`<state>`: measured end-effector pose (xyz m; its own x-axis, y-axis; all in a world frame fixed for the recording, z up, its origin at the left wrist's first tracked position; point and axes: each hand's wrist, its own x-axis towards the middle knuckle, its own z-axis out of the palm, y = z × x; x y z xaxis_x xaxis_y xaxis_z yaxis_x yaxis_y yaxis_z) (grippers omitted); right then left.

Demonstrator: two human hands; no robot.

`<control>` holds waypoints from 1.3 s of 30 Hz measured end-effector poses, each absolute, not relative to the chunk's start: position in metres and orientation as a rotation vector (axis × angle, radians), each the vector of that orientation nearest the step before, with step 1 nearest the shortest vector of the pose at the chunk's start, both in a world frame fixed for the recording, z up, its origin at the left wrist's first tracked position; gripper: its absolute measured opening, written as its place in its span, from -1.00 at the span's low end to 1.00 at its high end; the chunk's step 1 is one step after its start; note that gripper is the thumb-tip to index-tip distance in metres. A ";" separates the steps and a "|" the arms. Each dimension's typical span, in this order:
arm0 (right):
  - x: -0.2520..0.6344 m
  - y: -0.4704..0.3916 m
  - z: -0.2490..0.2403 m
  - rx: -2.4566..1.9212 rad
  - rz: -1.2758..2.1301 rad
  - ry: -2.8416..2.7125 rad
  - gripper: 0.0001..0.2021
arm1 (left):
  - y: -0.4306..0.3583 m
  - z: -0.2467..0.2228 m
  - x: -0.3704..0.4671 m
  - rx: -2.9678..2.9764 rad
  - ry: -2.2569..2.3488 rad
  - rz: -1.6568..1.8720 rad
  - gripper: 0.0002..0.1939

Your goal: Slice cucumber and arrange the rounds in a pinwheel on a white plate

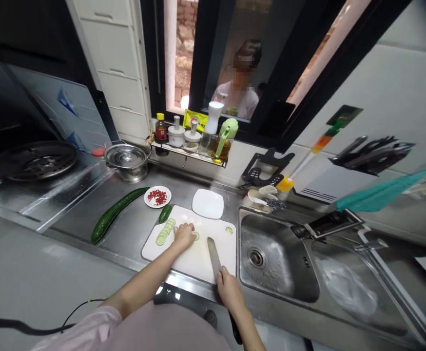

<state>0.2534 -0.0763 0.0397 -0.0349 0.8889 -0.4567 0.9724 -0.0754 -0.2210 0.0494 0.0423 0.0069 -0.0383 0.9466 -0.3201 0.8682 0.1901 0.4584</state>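
Observation:
On a white cutting board [187,263], my left hand [184,237] rests with bent fingers around a pale green cucumber slice [196,236]; the fingers hide part of it. To its left lies an overlapping row of cucumber slices [165,232]. My right hand [229,290] grips the handle of a kitchen knife [213,256]. The blade points away from me over the board's right half, apart from the slices. One more cucumber piece [229,230] lies at the far right corner. A dark green cucumber chunk [165,213] touches the board's far left corner.
A whole long cucumber [120,213] and a plate of chopped red pieces [157,197] stand on the left. Behind the board is a white dish [207,204]. A sink [271,263] borders the right side. A lidded pot [128,162] and a seasoning rack [191,150] line the back.

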 end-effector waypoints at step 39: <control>0.246 -0.050 0.043 2.017 -0.700 2.038 -0.66 | -0.052 0.003 -0.058 1.106 2.222 0.667 -0.88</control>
<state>0.2464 -0.0501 0.0430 -0.0564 0.8903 -0.4518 0.9801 -0.0370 -0.1952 -0.0579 -0.0521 0.0034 -0.5003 0.8252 -0.2623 0.5446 0.5354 0.6456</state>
